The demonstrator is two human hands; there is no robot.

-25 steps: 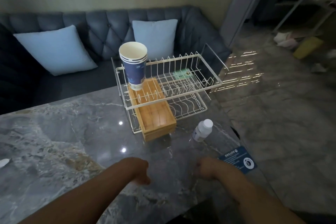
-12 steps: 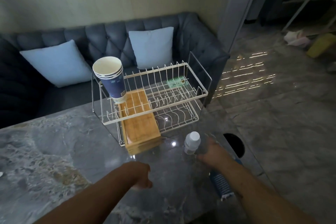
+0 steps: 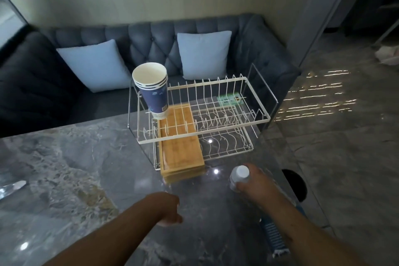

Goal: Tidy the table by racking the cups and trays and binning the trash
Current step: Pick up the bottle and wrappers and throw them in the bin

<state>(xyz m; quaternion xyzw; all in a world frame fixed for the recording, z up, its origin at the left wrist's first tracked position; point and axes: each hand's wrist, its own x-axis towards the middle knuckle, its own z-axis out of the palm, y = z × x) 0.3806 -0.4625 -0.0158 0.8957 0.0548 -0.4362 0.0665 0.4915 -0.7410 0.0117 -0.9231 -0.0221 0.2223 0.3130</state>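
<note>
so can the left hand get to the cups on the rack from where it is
Probably yes: the left hand is empty, and only bare table lies between it and the cups at the rack's near-left corner.

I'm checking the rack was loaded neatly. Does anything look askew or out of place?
Yes. The stack of blue paper cups leans at the left end of the white wire rack's upper tier, mouth up, not upright. On the lower tier, the bamboo tray juts out past the rack's front edge.
</note>
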